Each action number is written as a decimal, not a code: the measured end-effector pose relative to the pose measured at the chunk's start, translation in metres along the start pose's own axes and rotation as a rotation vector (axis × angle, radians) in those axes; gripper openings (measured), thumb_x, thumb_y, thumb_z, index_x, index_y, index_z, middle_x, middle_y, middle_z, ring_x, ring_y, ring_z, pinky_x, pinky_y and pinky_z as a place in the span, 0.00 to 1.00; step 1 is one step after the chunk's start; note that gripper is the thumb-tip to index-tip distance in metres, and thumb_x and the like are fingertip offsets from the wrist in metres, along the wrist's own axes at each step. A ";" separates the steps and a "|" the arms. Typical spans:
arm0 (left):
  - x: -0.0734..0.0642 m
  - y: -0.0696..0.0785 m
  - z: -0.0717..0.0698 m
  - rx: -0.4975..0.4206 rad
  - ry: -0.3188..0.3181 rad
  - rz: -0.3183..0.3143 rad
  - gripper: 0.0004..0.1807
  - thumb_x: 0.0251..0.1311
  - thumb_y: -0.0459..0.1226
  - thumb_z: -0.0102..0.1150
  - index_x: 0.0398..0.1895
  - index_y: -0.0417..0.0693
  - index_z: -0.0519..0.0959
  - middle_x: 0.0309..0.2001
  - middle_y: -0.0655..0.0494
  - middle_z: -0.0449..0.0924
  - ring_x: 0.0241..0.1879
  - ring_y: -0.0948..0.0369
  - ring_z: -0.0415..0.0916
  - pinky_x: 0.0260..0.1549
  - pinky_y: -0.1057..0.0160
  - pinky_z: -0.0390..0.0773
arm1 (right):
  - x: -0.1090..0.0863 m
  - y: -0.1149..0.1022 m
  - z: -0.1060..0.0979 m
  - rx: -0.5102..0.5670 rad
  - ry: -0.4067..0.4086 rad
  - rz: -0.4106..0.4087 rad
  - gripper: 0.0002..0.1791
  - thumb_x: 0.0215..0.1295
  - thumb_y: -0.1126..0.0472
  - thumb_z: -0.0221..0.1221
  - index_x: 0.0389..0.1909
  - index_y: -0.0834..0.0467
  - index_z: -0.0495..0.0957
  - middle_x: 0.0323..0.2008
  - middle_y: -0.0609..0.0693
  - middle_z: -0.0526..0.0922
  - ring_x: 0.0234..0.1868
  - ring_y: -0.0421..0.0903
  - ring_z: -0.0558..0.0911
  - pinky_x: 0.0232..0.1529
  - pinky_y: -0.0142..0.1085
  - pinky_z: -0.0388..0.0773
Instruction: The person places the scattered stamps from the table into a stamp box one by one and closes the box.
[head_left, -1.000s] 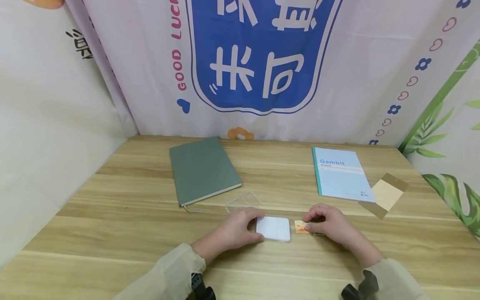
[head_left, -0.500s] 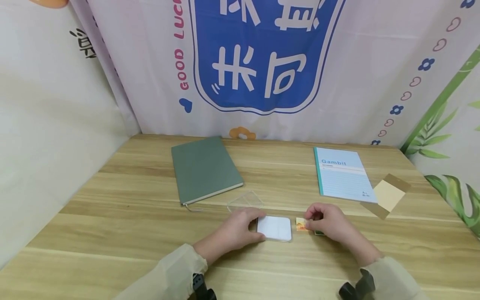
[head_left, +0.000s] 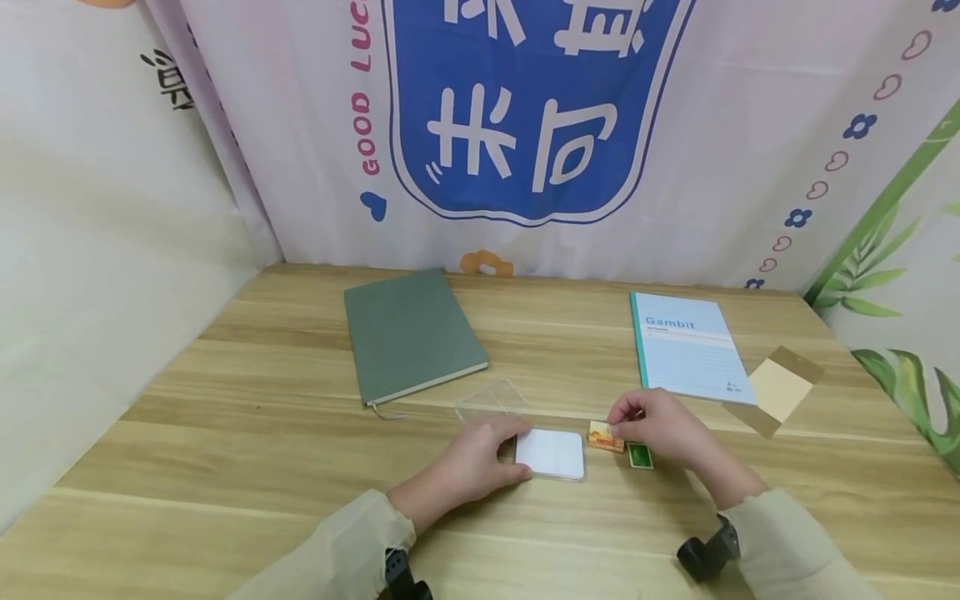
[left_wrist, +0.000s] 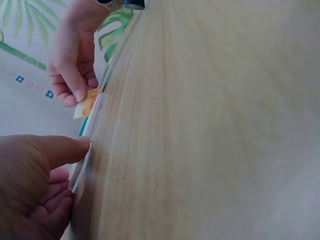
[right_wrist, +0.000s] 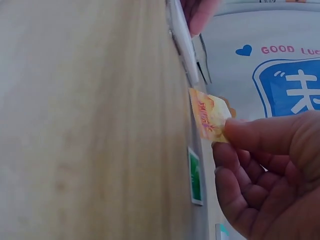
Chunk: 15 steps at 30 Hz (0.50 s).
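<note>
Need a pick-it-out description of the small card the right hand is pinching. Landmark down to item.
Start at the wooden table, near its front edge, where both hands work. The left hand holds a white card holder; just right of it the right hand pinches the small orange card, lifted off the wood. Unlike the green card lying flat beside it, it is orange-yellow with red print.

- Orange and yellow card (head_left: 604,436) with red print, pinched in right hand (head_left: 660,429).
- Green card (head_left: 640,455) with white border, just below that hand.
- White case (head_left: 550,454) at left hand (head_left: 472,463).
- Grey-green notebook (head_left: 408,333) beyond left hand.
- Pale blue, teal-spined notebook (head_left: 688,346) beyond right hand.
- Light, striped wood-grain table (head_left: 225,450).
</note>
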<state>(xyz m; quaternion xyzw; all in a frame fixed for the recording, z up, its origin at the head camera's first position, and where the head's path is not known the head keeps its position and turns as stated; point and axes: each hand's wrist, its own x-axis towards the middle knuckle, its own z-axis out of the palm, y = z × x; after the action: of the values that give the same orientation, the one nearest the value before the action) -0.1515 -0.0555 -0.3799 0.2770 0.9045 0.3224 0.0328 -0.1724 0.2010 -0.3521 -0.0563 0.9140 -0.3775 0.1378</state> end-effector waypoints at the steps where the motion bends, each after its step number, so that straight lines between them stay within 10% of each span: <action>1: 0.000 0.000 0.000 -0.006 -0.001 -0.003 0.25 0.47 0.35 0.69 0.51 0.40 0.77 0.53 0.47 0.77 0.56 0.53 0.71 0.56 0.56 0.71 | 0.000 0.000 -0.001 0.017 -0.009 -0.003 0.02 0.57 0.65 0.60 0.31 0.60 0.78 0.30 0.50 0.77 0.33 0.45 0.72 0.35 0.35 0.71; 15: 0.000 -0.002 0.002 -0.003 -0.011 -0.030 0.26 0.49 0.38 0.68 0.54 0.41 0.75 0.55 0.49 0.75 0.57 0.53 0.70 0.58 0.54 0.69 | -0.001 -0.009 0.004 0.260 -0.094 -0.019 0.07 0.57 0.66 0.61 0.35 0.65 0.76 0.33 0.53 0.76 0.34 0.45 0.74 0.38 0.36 0.79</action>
<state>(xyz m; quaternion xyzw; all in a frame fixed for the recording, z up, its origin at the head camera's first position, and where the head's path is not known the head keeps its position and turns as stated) -0.1520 -0.0556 -0.3823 0.2653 0.9080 0.3215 0.0431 -0.1704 0.1917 -0.3480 -0.0643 0.8493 -0.4911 0.1828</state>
